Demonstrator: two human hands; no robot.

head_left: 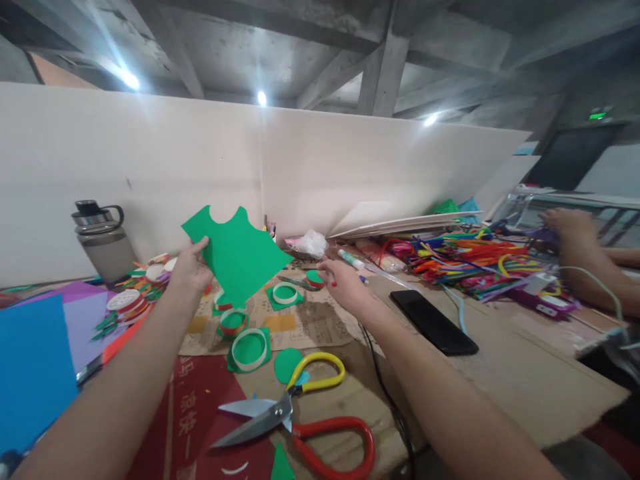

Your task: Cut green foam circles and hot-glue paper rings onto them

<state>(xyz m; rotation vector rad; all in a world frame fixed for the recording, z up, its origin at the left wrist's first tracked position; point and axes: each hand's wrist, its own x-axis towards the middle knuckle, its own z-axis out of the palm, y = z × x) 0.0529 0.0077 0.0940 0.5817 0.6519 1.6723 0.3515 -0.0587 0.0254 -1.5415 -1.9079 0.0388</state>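
Note:
My left hand [193,272] pinches a green craft sheet [245,257] by its left side and holds it up above the table. Curved bites are cut out of the sheet's upper edge. My right hand [343,283] is closed, fingertips beside a green disc with a red rim [315,279]; a small reddish bit shows at the fingers, too small to name. Below the sheet lie a white ring on a green square [285,294], an orange-edged ring [233,323] and a larger white ring [249,350]. Open scissors [280,411] with yellow and red handles lie nearest me, by a green circle [289,365].
A grey bottle [104,241] stands at the left, near blue sheets [35,367] and decorated discs [127,301]. On the right are a black phone [434,322], a pile of coloured pipe cleaners [470,257] and another person's hand [573,227]. A black cable [383,380] crosses the front.

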